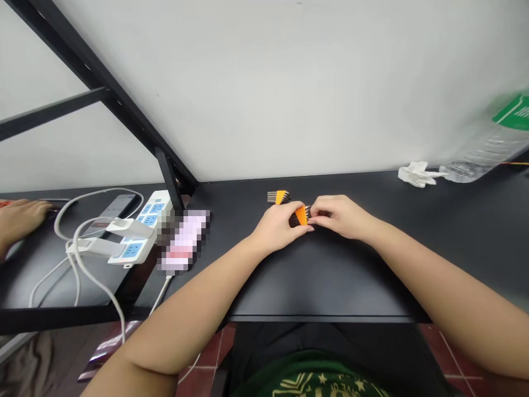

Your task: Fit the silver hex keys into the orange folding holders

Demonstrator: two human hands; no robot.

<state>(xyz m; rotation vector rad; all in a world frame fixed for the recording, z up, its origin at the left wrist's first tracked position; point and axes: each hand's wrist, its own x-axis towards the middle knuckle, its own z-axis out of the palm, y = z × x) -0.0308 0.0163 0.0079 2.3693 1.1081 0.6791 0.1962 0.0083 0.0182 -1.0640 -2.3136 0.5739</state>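
Note:
An orange holder of hex keys (302, 215) is gripped between the thumb and fingers of my left hand (279, 225), just above the black table. Dark metal keys stick out of it on both sides. From the right, my right hand (339, 215) pinches at the key ends; which key is between the fingertips is too small to make out. Behind my left hand, a second orange hex key set (281, 197) lies on the table, its keys fanned to the left and bent at the right.
A white power strip (144, 229) with plugs and cables stands left, by a black metal frame (167, 176). Near it lies a blurred-out phone (185, 242) on a cable. Crumpled tissue (418, 175) and a plastic bottle (483, 157) lie right. Another person's hand (25, 220) shows far left.

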